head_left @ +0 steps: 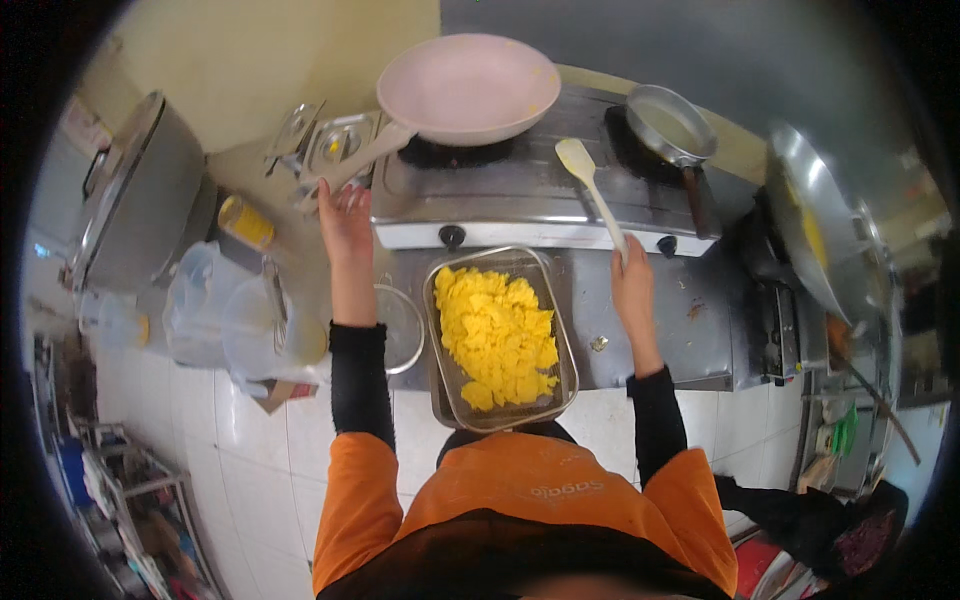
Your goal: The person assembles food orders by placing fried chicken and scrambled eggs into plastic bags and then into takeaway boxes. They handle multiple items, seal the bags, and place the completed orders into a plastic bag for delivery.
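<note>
My left hand (346, 222) is closed on the handle end of a pink frying pan (465, 85). The pan sits tilted over the left burner of the stove, its pale inside showing a few yellow bits near the right rim. In my right hand (632, 280) is a spatula (592, 185) with a cream-coloured head and a white handle, its head raised over the middle of the stove. Between my forearms, a rectangular mesh tray (566, 375) holds a heap of yellow scrambled egg (492, 335). It lies at the counter's front edge, close to my body.
A small metal pan (670, 125) rests on the right burner of the stove (480, 205). Plastic jugs (200, 300), one with a whisk, stand left near a yellow-labelled container (246, 222). A large pot (130, 200) is far left; a wide wok (815, 225) leans at right.
</note>
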`<state>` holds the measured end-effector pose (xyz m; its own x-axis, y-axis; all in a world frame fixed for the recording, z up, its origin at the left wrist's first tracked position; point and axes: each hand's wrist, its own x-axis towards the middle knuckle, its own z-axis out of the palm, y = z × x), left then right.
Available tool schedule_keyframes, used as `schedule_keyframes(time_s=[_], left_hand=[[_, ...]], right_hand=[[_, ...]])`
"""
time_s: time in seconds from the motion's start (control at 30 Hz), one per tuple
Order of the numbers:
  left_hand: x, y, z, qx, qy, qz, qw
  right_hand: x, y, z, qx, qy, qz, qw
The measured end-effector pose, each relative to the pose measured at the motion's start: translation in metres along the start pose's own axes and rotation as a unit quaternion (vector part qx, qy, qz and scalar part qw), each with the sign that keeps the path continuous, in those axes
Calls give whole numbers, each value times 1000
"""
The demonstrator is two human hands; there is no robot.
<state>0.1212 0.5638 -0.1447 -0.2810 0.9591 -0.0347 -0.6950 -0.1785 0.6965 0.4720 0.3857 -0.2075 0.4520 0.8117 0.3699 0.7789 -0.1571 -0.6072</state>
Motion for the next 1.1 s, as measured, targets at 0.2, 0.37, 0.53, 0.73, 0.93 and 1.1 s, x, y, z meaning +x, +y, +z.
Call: schedule_keyframes(time_s=[0.2,0.37,0.53,0.73,0.93,1.1], left_hand=[[-230,27,-86,218,30,126,967],[-383,-40,-121,515,241,-80,819],[-431,-100,-108,413,180,-61,890],[-432,-97,-103,450,194,-9,872],[-424,-89,-111,413,197,-28,889],[-416,-79,-120,383,188,-38,904]], right_hand=[[-11,11,-16,103,-80,12,991],[-50,35,-61,120,-360,-20,925],[-97,25,-76,-69,-464,-267,842],[-138,23,-99,-72,-506,-304,804],[-144,21,-109,-48,-536,-302,787],[-118,35,-115,-4,-514,-233,825]])
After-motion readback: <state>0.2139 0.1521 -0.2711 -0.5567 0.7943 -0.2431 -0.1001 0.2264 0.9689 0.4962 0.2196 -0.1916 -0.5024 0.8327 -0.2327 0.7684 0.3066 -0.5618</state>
